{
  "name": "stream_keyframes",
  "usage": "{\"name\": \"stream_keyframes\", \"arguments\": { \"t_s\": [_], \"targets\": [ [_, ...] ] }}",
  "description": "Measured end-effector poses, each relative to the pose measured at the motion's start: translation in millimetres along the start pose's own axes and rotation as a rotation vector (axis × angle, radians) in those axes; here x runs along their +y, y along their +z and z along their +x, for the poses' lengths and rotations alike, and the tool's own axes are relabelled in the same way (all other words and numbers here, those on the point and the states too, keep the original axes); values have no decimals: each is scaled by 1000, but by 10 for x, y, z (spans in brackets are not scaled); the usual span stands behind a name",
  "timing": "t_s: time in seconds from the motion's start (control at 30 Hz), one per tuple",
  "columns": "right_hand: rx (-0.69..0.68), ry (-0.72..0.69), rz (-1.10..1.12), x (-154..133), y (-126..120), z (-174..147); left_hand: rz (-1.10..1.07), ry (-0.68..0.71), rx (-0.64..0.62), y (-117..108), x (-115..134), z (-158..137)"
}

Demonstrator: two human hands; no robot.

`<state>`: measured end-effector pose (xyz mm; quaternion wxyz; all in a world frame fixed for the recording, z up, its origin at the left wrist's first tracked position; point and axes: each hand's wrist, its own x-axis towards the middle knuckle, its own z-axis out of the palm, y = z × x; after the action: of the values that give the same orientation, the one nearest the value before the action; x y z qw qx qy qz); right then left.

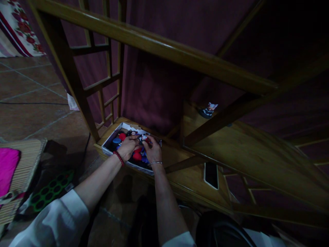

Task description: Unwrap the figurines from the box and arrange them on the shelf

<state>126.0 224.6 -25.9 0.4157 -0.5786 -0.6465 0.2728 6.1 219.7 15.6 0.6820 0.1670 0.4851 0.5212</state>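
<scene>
Both hands are over a shallow cardboard box (108, 149) full of small colourful things. A small white-and-dark figurine (143, 138) is between them. My right hand (153, 151), with a thin bracelet at the wrist, pinches the figurine from the right. My left hand (128, 148), with a red bead bracelet, has its fingers closed against the figurine's left side; its fingertips are partly hidden. Inside the box, I see a blue round piece (116, 140), a red round piece (122, 136) and a red ball-like piece (137, 156) below the hands.
The box rests on a low wooden shelf (177, 164) framed by wooden bars. Another figurine (209, 110) stands on the higher shelf to the right. A phone (211, 175) lies on the lower shelf. At left are a pink cloth (9, 168) and a green tray with round holes (51, 190).
</scene>
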Motion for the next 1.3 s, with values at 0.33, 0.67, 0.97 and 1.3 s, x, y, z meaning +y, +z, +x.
{"name": "stream_keyframes", "arguments": {
  "t_s": [0.33, 0.67, 0.97, 1.3],
  "targets": [
    [18, -23, -56, -14, 21, 1, 37, -15, -12, -12, -21, -7],
    [-23, 60, -29, -122, 24, -52, -10, -4, 4, 19, 19, -49],
    [-71, 33, -30, -130, 54, -85, 33, 3, 45, 13, 25, -68],
    [-56, 1, -93, -94, 19, -240, 60, 0, 60, -32, -49, -223]
  ]
}}
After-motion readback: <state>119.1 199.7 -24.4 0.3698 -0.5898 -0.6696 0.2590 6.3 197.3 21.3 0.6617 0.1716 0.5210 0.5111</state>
